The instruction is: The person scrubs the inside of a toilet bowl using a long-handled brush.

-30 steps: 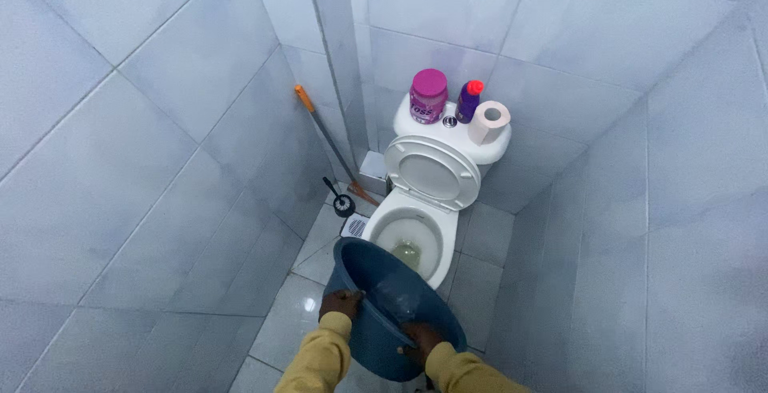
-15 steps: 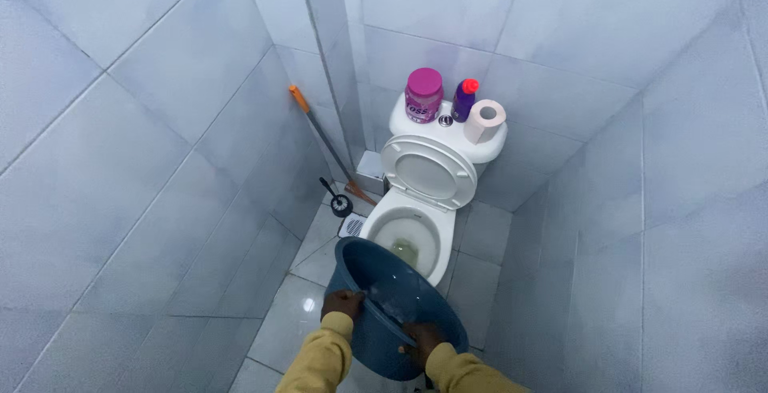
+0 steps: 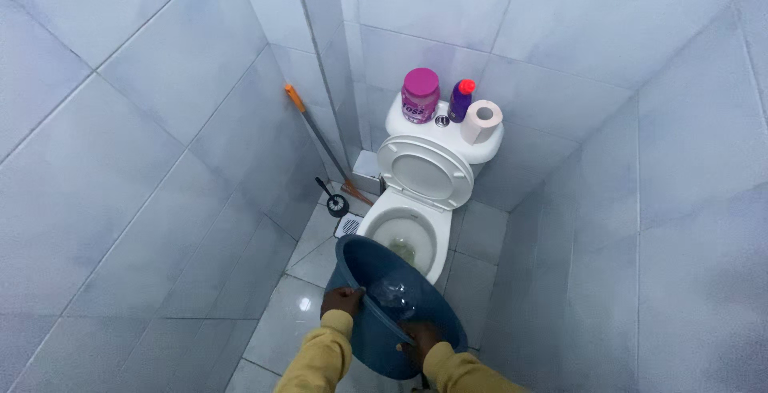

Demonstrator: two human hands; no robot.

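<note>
Head view: left hand (image 3: 342,300) and right hand (image 3: 418,338) are gripping the rim of a blue bucket (image 3: 376,277), tilting it at the open toilet bowl (image 3: 406,233). Water is showing inside the bucket; pouring is looking barely begun. A pink jar (image 3: 421,95), purple bottle (image 3: 461,99) and paper roll (image 3: 481,120) are sitting on the cistern.

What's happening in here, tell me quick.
A person holds a blue bucket with both hands, the left hand and right hand on its rim, tipped toward the open toilet bowl. A little water sits in the bucket. The seat lid is up.
</note>
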